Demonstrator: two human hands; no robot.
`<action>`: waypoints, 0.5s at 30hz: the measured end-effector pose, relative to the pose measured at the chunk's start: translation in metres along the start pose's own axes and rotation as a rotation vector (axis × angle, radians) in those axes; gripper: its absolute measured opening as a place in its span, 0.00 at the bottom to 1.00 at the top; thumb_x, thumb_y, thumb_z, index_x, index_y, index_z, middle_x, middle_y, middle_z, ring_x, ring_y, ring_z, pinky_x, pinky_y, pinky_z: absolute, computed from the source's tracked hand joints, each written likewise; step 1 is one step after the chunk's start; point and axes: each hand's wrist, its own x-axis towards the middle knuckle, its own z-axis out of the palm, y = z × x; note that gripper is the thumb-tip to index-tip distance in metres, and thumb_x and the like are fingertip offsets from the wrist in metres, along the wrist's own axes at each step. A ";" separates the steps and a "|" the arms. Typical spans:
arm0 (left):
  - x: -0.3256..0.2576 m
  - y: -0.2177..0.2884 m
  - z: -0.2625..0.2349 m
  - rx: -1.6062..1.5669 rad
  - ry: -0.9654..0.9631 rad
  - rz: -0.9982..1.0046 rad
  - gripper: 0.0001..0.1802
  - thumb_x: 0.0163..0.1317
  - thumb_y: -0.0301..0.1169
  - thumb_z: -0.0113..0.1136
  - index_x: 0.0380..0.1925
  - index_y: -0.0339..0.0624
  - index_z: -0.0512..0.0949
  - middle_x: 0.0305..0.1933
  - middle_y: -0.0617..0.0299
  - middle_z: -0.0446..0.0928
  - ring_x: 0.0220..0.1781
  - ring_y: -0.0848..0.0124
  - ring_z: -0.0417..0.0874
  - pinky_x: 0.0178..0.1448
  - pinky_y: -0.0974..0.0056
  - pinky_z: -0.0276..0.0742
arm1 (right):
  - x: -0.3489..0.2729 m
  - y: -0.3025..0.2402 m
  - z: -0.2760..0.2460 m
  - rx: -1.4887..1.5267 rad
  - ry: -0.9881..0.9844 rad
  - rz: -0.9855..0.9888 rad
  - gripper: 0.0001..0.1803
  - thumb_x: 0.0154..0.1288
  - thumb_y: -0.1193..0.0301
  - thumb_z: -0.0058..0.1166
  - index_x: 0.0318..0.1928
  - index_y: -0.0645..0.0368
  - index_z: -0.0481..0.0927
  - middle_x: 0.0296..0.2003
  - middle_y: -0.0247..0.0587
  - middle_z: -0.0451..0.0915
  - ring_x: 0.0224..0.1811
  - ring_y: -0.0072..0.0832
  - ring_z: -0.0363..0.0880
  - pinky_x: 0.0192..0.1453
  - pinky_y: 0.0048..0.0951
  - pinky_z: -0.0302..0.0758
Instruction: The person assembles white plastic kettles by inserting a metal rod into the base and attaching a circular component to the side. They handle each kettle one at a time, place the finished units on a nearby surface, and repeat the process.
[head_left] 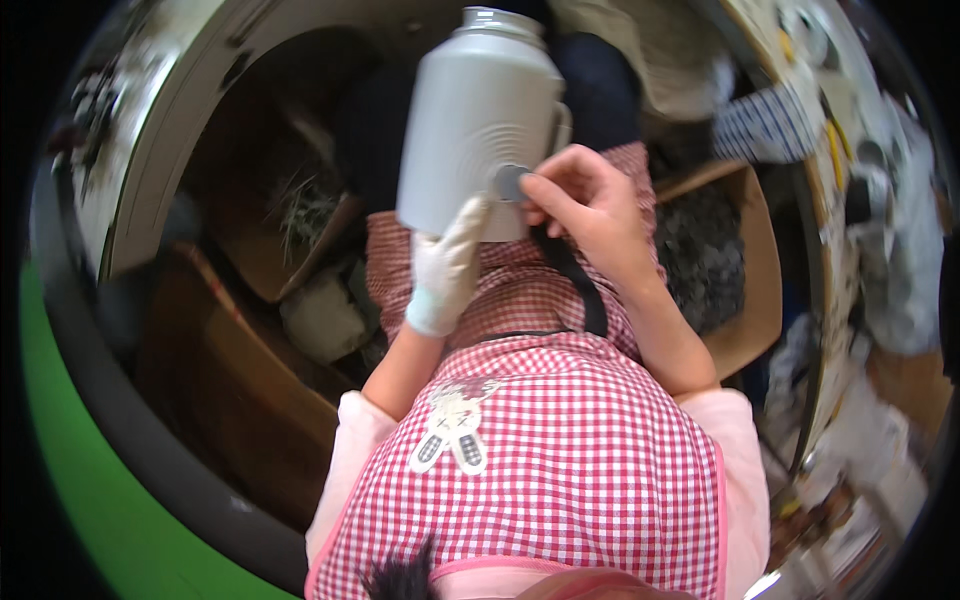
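Observation:
A light grey jug point(470, 120) with ribbed curves on its side, a shiny neck and a handle lies tilted over my lap, its neck pointing away from me. My left hand point(447, 265), in a whitish glove, holds it near the base, fingers stretched along its side. Between the thumb and fingers of my bare right hand point(592, 205) is a small round grey disc point(511, 183), set against the lower right of the jug. Whether the disc sticks to the surface, I cannot tell.
On the right, a cardboard box point(755, 270) holds many dark grey pieces. Brown cardboard boxes point(230, 380) stand to the left, one with pale stringy scraps point(305, 210). A blue-and-white patterned box point(765, 122) sits by the cluttered workbench edge at right.

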 end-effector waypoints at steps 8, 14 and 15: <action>0.010 -0.011 -0.029 -0.378 0.162 -0.012 0.24 0.74 0.36 0.56 0.66 0.38 0.74 0.70 0.56 0.74 0.70 0.66 0.76 0.74 0.58 0.73 | -0.049 0.098 -0.188 -0.025 0.765 -0.235 0.11 0.75 0.68 0.61 0.49 0.62 0.81 0.34 0.34 0.84 0.30 0.18 0.83 0.32 0.19 0.77; 0.027 0.009 -0.027 -0.452 0.121 -0.077 0.27 0.75 0.40 0.57 0.67 0.35 0.72 0.67 0.51 0.76 0.66 0.62 0.80 0.65 0.54 0.81 | -0.143 0.212 -0.303 -0.487 1.090 0.259 0.13 0.68 0.65 0.66 0.48 0.59 0.84 0.35 0.39 0.85 0.32 0.27 0.84 0.37 0.32 0.80; 0.028 0.009 -0.026 -0.434 0.125 -0.072 0.27 0.74 0.40 0.57 0.67 0.35 0.72 0.67 0.52 0.76 0.65 0.62 0.80 0.65 0.54 0.81 | -0.148 0.224 -0.304 -0.674 1.053 0.194 0.13 0.68 0.66 0.66 0.48 0.59 0.85 0.36 0.40 0.85 0.34 0.29 0.84 0.39 0.32 0.80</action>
